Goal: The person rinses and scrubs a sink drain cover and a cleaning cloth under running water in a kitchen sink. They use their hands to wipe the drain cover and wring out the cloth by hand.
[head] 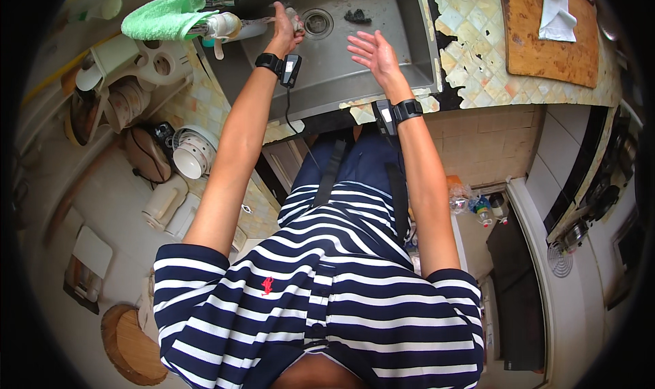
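Observation:
My left hand (287, 31) is at the left of the steel sink (332, 61), its fingers curled around a small greyish-white wad (294, 21), in the thin stream of water from the faucet (224, 26). A green towel (166, 18) is draped over the faucet. My right hand (376, 55) is over the sink's right part, palm showing, fingers apart and holding nothing. Between and beyond the hands are the drain (318, 24) and a dark clump (357, 16) on the sink floor; its material cannot be told.
Right of the sink, a wooden cutting board (552, 56) bears a white cloth (559, 18). At left stand a dish rack with bowls (125, 102), stacked bowls (193, 156) and a cream jug (166, 202). The worktop's covering is torn along the sink. Bottles (482, 210) stand low at right.

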`<state>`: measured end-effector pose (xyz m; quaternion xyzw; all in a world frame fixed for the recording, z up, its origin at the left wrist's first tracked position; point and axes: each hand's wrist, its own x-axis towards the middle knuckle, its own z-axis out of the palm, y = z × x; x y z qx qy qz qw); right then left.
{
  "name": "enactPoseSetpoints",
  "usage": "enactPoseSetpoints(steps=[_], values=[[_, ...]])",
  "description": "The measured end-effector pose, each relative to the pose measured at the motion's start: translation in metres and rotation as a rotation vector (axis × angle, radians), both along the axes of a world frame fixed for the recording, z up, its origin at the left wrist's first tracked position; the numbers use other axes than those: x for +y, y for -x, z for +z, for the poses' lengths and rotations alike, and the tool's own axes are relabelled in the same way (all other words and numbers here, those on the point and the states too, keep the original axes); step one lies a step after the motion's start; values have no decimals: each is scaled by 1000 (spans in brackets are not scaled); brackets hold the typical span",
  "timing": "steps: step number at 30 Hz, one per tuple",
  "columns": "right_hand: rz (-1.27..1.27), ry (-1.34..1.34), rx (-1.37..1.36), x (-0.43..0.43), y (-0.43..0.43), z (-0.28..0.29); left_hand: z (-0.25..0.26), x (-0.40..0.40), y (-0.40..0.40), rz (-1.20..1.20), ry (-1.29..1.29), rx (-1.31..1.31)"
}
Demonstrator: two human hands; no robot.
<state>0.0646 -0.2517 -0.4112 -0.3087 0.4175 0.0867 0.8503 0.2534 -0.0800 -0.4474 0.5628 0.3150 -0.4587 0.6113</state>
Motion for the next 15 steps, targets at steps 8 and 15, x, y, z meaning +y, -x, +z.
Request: enactPoseSetpoints(steps=[8, 15], values=[[-1, -2, 17, 2, -1, 1, -5, -2, 6, -42, -215, -162], [59, 27, 26, 9, -2, 0, -15, 26, -6, -43, -43, -185]])
